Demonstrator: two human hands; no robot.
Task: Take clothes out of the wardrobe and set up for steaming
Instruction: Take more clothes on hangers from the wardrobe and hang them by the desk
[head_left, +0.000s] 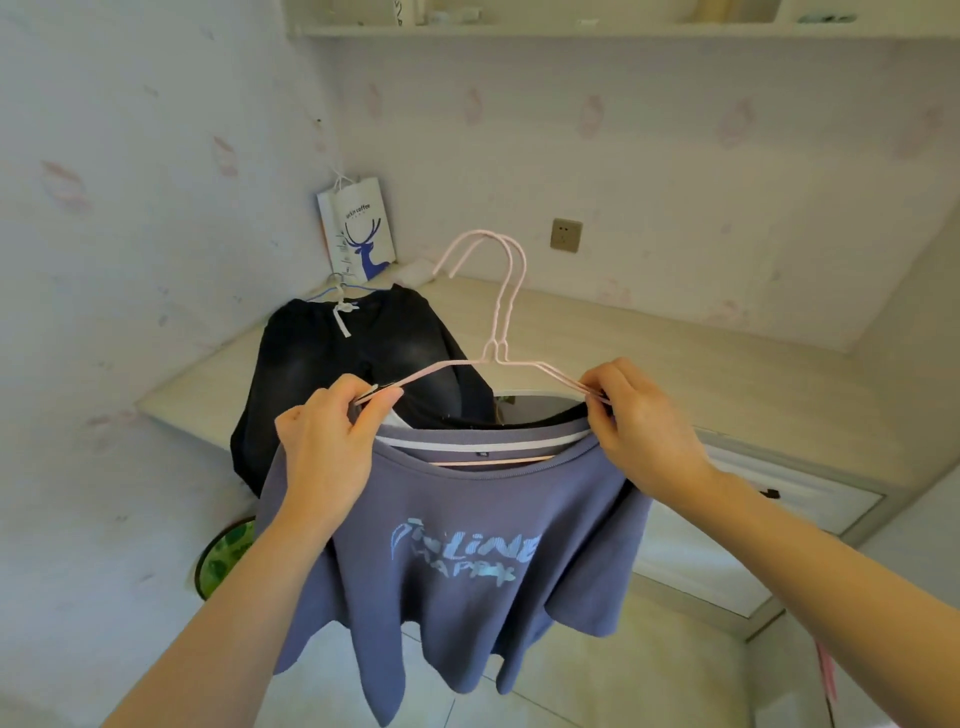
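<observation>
A blue-grey T-shirt (467, 561) with pale lettering hangs in front of me on pink wire hangers (501, 312), held up in the air. My left hand (327, 441) pinches the left shoulder of the hangers and shirt. My right hand (639, 421) pinches the right shoulder. Behind the shirt, black trousers (332, 358) on a blue hanger (337, 291) lie on the pale desk (675, 353), partly draped over its front edge.
A white paper bag with a blue deer (358, 228) leans in the wall corner. A wall socket (566, 235) sits above the desk. A dark glossy object (540, 402) lies behind the shirt. White drawers (810, 493) stand at right, a green round thing (228, 556) on the floor at left.
</observation>
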